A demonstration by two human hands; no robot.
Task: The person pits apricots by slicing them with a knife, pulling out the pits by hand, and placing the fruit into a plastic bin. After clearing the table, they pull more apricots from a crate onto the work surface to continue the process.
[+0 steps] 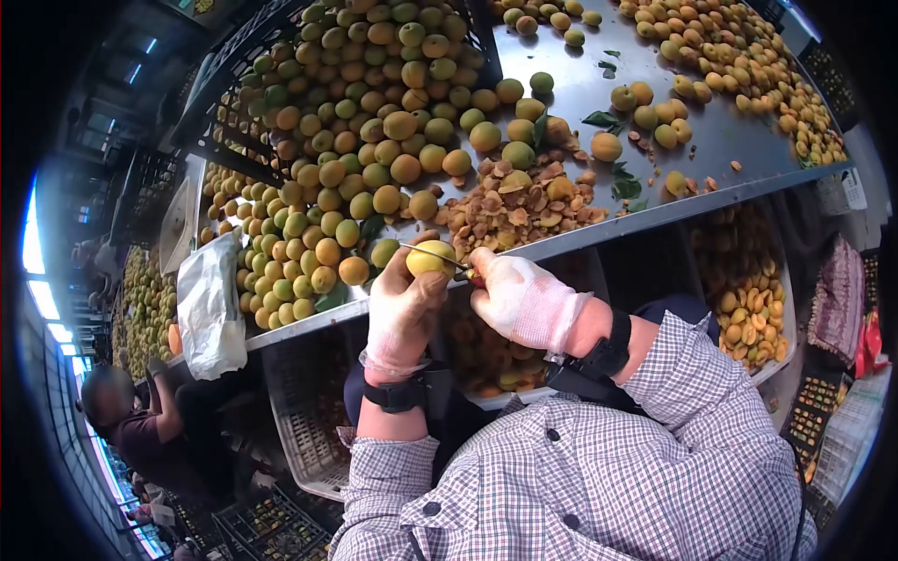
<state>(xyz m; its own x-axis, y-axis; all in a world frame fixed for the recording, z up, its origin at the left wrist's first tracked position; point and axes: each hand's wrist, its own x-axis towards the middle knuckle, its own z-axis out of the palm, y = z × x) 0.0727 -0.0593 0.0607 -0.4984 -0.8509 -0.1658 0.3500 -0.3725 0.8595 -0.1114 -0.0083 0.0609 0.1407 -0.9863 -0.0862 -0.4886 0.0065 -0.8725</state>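
Note:
A yellow apricot (429, 259) is held in my left hand (405, 313), its fingers and thumb closed around the fruit. My right hand (520, 295) grips a small knife (447, 261), whose thin blade lies across the apricot's upper side; most of the handle is hidden in the fingers. Both hands wear pale, thin gloves and are just in front of the table's metal edge (561, 246). Behind them on the tabletop lies a pile of brown apricot pits (514, 208). Many whole green and orange apricots (318, 220) are heaped beyond my left hand.
A black crate (229, 140) lies tipped with fruit spilling out. Under the table, a white crate (789, 327) holds halved apricots (751, 323). A white bag (210, 304) hangs over the edge at left. Another person (154, 421) sits at the far left. Leaves (601, 120) lie on the metal.

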